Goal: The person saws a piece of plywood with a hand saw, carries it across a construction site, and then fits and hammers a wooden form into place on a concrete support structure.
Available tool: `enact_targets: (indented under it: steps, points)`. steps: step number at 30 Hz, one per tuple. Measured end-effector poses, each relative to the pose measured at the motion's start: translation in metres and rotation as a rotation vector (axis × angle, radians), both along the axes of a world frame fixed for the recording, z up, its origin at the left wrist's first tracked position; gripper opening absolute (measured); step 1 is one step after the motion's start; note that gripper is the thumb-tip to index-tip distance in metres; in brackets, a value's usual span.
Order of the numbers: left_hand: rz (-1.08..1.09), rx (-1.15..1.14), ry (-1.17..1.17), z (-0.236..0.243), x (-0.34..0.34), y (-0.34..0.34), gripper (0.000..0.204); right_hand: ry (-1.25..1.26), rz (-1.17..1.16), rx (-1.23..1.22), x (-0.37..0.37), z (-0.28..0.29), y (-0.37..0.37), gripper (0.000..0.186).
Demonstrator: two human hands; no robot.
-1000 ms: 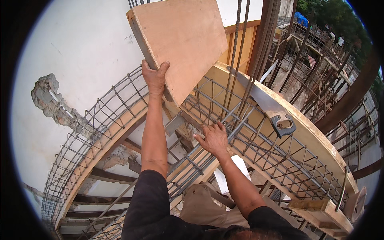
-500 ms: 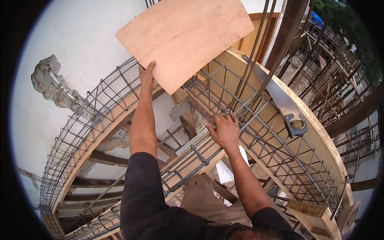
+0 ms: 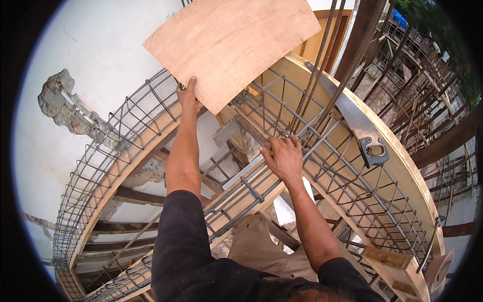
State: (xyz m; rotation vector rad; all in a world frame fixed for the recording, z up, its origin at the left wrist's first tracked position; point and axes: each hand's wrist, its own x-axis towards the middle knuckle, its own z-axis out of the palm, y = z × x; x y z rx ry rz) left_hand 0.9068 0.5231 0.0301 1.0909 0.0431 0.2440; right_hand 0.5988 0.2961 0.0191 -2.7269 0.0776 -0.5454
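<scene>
My left hand (image 3: 187, 95) holds the lower left edge of a pale plywood board (image 3: 231, 45), thumb along the edge, its other fingers largely hidden behind it. My right hand (image 3: 285, 157) rests with fingers slightly bent and apart on bars of a rebar cage (image 3: 317, 171) inside the wooden formwork (image 3: 402, 166). Beside those fingers lies a rusty bar (image 3: 250, 129) with a grey plate at its far end. A hand saw (image 3: 373, 150) with a dark handle lies along the curved form on the right.
A white wall (image 3: 75, 50) with a broken patch (image 3: 65, 100) borders a curved rebar cage (image 3: 121, 138) on the left. Tall vertical bars (image 3: 322, 60) rise behind the form. A small wooden box form (image 3: 382, 259) sits lower right. Scaffolding and distant people appear at upper right.
The board has turned, its face now showing more fully and its thick edge out of sight, mostly by half a second ago. The view has shifted, and my right hand sits slightly farther right and higher.
</scene>
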Motion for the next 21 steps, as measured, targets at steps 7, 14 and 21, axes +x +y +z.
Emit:
enact_targets:
  steps: [7,14,21]
  points:
    - [-0.473,0.784,0.040,0.017,-0.171,-0.004,0.076,0.024,-0.029,0.001,-0.011,-0.003,-0.009,0.045]
    - [-0.754,1.847,-0.301,0.023,-0.360,0.034,0.109,-0.237,0.000,0.843,-0.132,0.015,-0.025,0.037]
    - [-0.735,1.863,-0.078,0.006,-0.366,0.019,0.117,0.566,-0.768,-0.131,-0.434,-0.043,-0.022,0.047]
